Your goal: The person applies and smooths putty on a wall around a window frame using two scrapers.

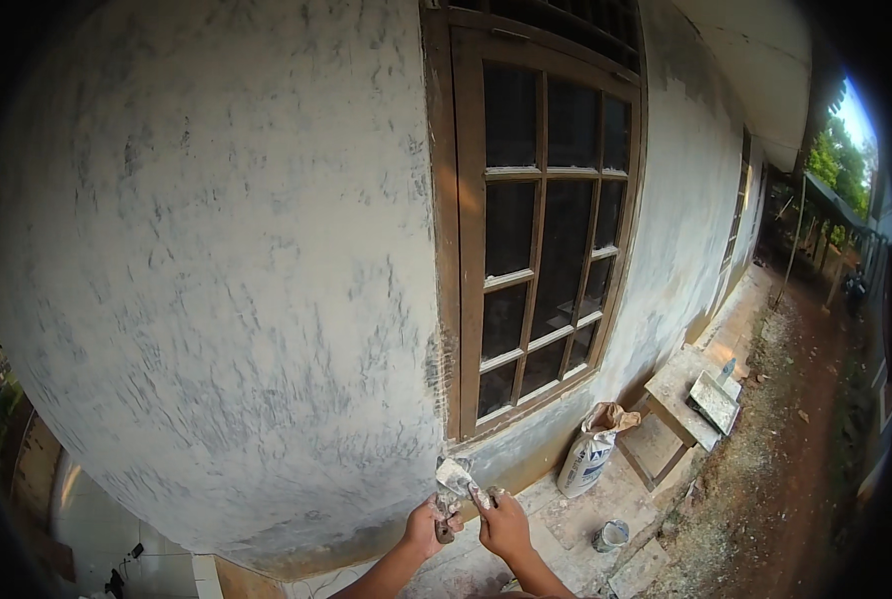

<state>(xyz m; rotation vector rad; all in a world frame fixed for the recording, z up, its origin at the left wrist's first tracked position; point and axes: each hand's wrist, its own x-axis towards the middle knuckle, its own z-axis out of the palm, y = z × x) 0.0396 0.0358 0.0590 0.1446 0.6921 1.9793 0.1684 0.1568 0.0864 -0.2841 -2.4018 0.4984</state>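
Observation:
Low in front of the window's bottom left corner, my two hands are close together. My left hand point(429, 526) is closed round the dark handle of a putty knife point(444, 533). In my right hand point(506, 523) is the handle of a second putty knife point(480, 496), pointing up and left. Their blades meet or overlap, with pale paste point(455, 475) on them; which blade carries most of it I cannot tell. Behind them stands a wall point(256, 250) smeared with whitish filler over grey patches.
A brown wooden window frame point(453, 240) with dark panes is set in the wall. To the right stand an open paper sack point(586, 463), a small bucket point(611, 536) and a low wooden table point(671, 393) bearing a pale tray point(713, 401). A dirt path point(815, 429) runs alongside.

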